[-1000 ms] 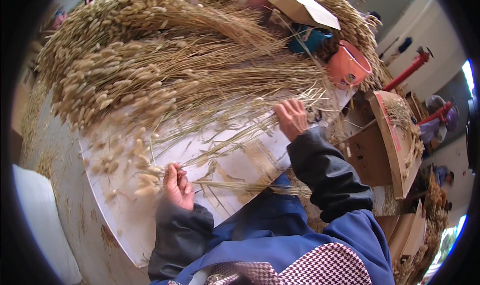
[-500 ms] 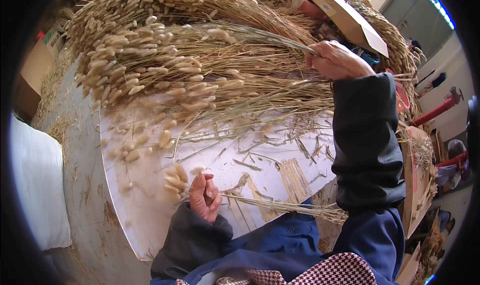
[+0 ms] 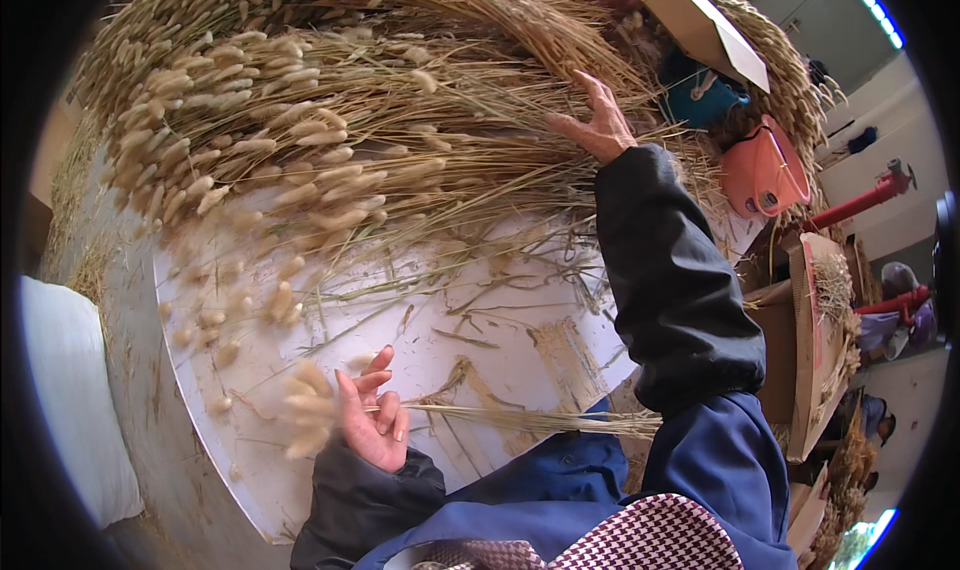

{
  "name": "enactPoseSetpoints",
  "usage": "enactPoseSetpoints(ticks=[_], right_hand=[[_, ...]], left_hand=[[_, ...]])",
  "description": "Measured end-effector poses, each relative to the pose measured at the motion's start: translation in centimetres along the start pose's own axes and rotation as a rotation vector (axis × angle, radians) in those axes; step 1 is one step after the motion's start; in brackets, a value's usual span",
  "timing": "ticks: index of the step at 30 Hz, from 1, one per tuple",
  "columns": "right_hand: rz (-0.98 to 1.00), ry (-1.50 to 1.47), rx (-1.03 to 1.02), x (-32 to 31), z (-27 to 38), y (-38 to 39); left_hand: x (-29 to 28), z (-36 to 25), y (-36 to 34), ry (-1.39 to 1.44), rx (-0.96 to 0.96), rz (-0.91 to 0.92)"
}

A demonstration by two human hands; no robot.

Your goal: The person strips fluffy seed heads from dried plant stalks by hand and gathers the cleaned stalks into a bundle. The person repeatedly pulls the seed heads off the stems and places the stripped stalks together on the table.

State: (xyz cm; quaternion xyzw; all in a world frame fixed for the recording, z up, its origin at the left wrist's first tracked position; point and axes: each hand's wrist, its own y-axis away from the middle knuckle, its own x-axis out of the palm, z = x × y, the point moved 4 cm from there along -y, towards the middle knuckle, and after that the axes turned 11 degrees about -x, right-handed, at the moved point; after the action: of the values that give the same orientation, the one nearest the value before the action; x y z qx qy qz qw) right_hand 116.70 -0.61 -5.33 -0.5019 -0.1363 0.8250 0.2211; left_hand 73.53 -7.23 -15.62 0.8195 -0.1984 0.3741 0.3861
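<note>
In my left hand (image 3: 376,420), low and left of the middle, lies a small bunch of dried bunny-tail grass (image 3: 540,419). Its fluffy heads stick out to the left and its stems run right, toward my right forearm; the fingers are loosely curled about it. My right hand (image 3: 600,125) is spread at the stem side of a large heap of the same dried grass (image 3: 290,135), its fingers touching or just above the stalks. Beneath the left hand is a white board (image 3: 205,425), scattered with loose heads, bits of stem and strips of tan tape.
Right of the heap stand a pink bucket (image 3: 765,170), a blue container (image 3: 695,95) and an open cardboard flap (image 3: 710,25). A cardboard box (image 3: 815,340) is beyond my right arm. A white sack (image 3: 75,400) lies at far left. Other people appear at the right rim.
My right hand has let go of the stems it held above the heap, lowered leftward and spread its fingers. The left hand has turned palm up, still with its bunch. The view has shifted slightly.
</note>
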Motion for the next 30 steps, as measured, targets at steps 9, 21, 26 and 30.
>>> enactPoseSetpoints(ticks=[9, 21, 26, 30], right_hand=[[0.608, 0.299, -0.171, 2.7, 10.8, 12.0], [0.162, 0.869, -0.156, 8.6, 1.0, 6.7], [0.220, 0.670, -0.088, 8.1, -2.2, 3.6], [0.288, 0.690, -0.081, 8.4, -3.4, 2.5]], left_hand=[[0.5, -0.1, 0.0, -0.051, 0.016, -0.113], [-0.2, 0.0, -0.6, -0.073, -0.006, -0.108], [-0.6, 0.0, -0.7, -0.036, -0.067, -0.105], [-0.7, 0.0, -0.8, 0.005, -0.099, -0.096]])
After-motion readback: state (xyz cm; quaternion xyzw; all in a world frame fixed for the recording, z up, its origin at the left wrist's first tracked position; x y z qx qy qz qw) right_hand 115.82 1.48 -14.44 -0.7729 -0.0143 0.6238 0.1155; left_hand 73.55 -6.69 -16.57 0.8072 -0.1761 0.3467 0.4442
